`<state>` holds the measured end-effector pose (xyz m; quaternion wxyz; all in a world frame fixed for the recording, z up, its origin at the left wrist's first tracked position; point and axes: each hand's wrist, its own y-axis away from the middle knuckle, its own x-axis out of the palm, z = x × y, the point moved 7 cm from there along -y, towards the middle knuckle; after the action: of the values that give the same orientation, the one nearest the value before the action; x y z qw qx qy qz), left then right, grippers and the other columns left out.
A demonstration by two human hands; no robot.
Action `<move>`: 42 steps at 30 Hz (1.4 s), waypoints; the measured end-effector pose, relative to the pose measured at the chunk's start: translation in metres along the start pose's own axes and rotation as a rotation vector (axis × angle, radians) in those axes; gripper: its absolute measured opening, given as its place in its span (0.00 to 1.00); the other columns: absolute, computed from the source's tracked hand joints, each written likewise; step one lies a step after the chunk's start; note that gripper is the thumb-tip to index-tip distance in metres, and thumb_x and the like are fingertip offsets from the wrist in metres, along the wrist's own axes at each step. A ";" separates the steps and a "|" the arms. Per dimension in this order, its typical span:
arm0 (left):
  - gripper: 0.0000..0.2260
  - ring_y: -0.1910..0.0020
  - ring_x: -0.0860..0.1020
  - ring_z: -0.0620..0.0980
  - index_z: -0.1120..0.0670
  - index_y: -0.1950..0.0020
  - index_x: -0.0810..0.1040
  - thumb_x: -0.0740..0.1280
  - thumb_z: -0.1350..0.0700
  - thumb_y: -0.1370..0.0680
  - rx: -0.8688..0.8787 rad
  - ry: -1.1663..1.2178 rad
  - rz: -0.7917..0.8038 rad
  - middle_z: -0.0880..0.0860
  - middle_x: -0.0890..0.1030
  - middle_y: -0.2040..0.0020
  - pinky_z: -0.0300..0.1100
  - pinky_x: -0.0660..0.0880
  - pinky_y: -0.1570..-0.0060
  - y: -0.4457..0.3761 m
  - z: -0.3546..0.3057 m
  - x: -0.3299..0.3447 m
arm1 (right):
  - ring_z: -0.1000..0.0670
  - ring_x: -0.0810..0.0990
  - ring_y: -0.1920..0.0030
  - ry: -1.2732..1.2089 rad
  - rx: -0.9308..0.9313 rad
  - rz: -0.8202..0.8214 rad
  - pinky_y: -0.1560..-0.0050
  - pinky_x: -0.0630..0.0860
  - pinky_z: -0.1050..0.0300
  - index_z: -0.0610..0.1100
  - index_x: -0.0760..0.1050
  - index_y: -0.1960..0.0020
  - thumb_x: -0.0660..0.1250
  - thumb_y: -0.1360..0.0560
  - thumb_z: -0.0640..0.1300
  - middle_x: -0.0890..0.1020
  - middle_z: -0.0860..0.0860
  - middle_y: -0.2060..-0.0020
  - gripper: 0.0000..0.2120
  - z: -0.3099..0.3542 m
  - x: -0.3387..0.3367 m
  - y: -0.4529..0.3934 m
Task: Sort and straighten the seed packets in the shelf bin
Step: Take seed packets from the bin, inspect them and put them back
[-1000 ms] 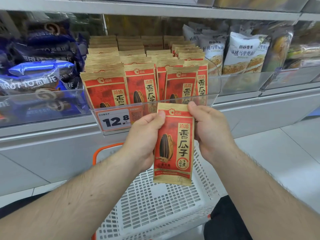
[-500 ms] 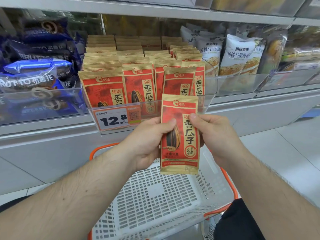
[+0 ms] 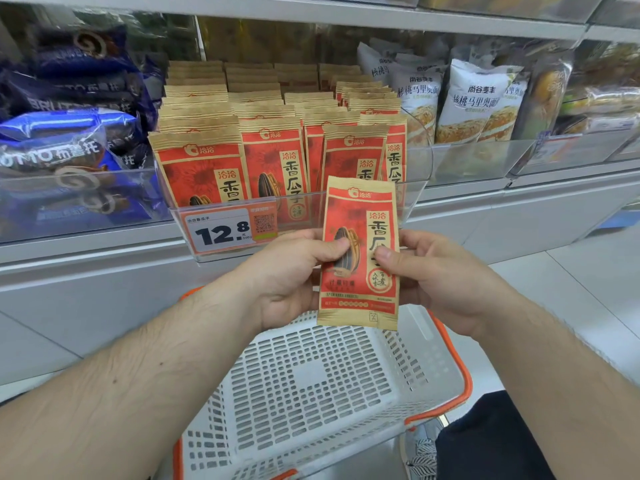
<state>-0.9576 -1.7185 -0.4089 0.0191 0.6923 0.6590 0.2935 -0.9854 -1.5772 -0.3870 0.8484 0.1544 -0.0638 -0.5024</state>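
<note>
One sunflower seed packet (image 3: pixel 360 252) is out of the stock and held upright, print facing the camera, in front of and slightly below the clear shelf bin (image 3: pixel 420 168). The left hand (image 3: pixel 291 275) pinches its left edge at mid-height, thumb across the printed seed and fingers curled behind. The right hand (image 3: pixel 440 271) pinches the right edge at the same level, thumb on the face. Both grips are closed on the packet; neither hand holds anything else. The packet hangs straight, its lower seal free above the white shopping basket (image 3: pixel 311 386) with the orange rim, not touching it.

The bin holds rows of matching red-and-tan packets (image 3: pixel 273 157), standing upright and facing forward. The left-hand rows sit even. The front packet of the right-hand rows (image 3: pixel 353 154) stands lower and overlaps its neighbour, so that side reads less orderly. A price label marked 12.8 (image 3: pixel 221 232) is fixed to the bin front. Blue snack bags (image 3: pixel 65 133) fill the compartment to the left; white pastry bags (image 3: pixel 474 102) fill the one to the right.

Assessment: the step in hand appears to be squaring up a single packet before it is returned to the bin. The next move calls for lifting it over the clear front lip, picking a row with room, most likely on the right, and sliding it in upright with the face forward. Risk: the thin packet may catch on the lip or push the front packets askew.
</note>
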 end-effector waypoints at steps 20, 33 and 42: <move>0.19 0.51 0.85 0.47 0.50 0.37 0.76 0.75 0.52 0.26 0.194 -0.386 -0.020 0.48 0.86 0.49 0.44 0.79 0.56 -0.005 0.010 0.011 | 0.50 0.86 0.62 0.443 0.026 -0.048 0.64 0.83 0.55 0.50 0.69 0.38 0.78 0.34 0.33 0.85 0.47 0.55 0.30 -0.008 0.010 0.016; 0.22 0.59 0.78 0.48 0.52 0.43 0.79 0.70 0.55 0.37 0.008 -0.370 0.172 0.47 0.81 0.61 0.50 0.74 0.52 -0.004 0.033 0.021 | 0.51 0.78 0.74 0.440 -0.245 -0.246 0.67 0.73 0.54 0.40 0.77 0.56 0.58 0.17 0.45 0.81 0.51 0.71 0.14 0.014 -0.006 0.012; 0.07 0.57 0.77 0.61 0.55 0.59 0.82 0.66 0.56 0.33 0.177 -0.076 0.245 0.62 0.80 0.63 0.58 0.69 0.48 0.000 0.012 0.027 | 0.52 0.71 0.78 0.238 -0.276 -0.122 0.74 0.69 0.62 0.41 0.73 0.61 0.56 0.17 0.36 0.75 0.49 0.75 0.15 0.015 0.017 0.009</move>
<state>-0.9541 -1.6891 -0.4083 -0.0531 0.7772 0.5915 0.2079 -0.9740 -1.5915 -0.3704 0.8310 0.0983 0.1159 -0.5352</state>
